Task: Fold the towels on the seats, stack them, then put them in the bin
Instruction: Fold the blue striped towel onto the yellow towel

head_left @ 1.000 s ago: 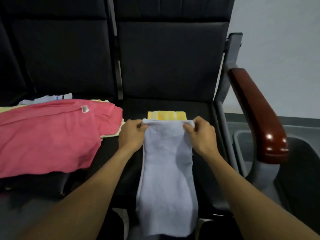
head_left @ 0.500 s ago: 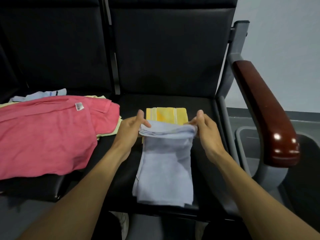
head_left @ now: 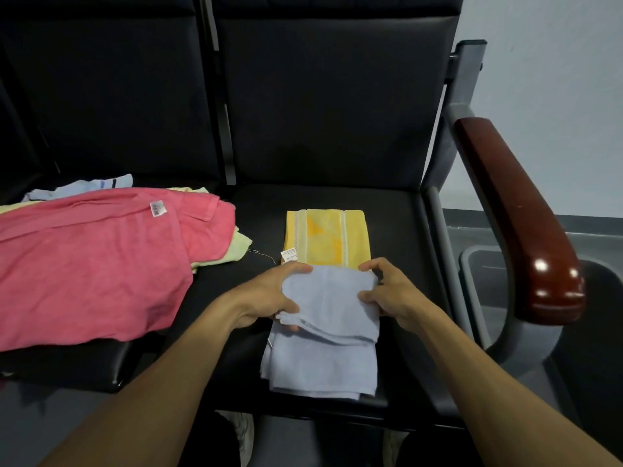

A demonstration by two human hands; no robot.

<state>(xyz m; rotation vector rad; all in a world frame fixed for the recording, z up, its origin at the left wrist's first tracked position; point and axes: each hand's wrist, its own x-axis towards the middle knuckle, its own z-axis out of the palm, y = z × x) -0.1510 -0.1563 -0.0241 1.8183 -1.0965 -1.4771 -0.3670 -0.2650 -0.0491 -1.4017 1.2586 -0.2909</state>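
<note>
1. Head view, nearest: the light blue towel (head_left: pixel 323 335) lies on the front part of the right seat (head_left: pixel 397 224), its lower edge at the seat's front lip. Risk, as judged: the layers there are uneven at the left corner, and a careless pull could drag the bundle off the lip to the floor.
2. The left hand (head_left: pixel 269 298) pinches the top fold at its left edge, thumb on top and fingers under; the right hand (head_left: pixel 387 291) grips the right edge the same way, fingers curled. The fold is half laid over; if either hand lets go early, the flap may spring open or land skewed.
3. Just beyond, the folded yellow towel (head_left: pixel 325 237) lies flat, its near edge covered by the blue fold. Sliding the blue towel forward could rumple it.
4. Left seat: an unfolded pink towel (head_left: pixel 91 264) covers pale yellow cloth and a blue-striped piece, close to the seat gap; little free room that side.
5. Right: the wooden armrest (head_left: pixel 519 217) stands between seat and grey bin (head_left: pixel 472 264); judged, a stack must be lifted over or around it.
</note>
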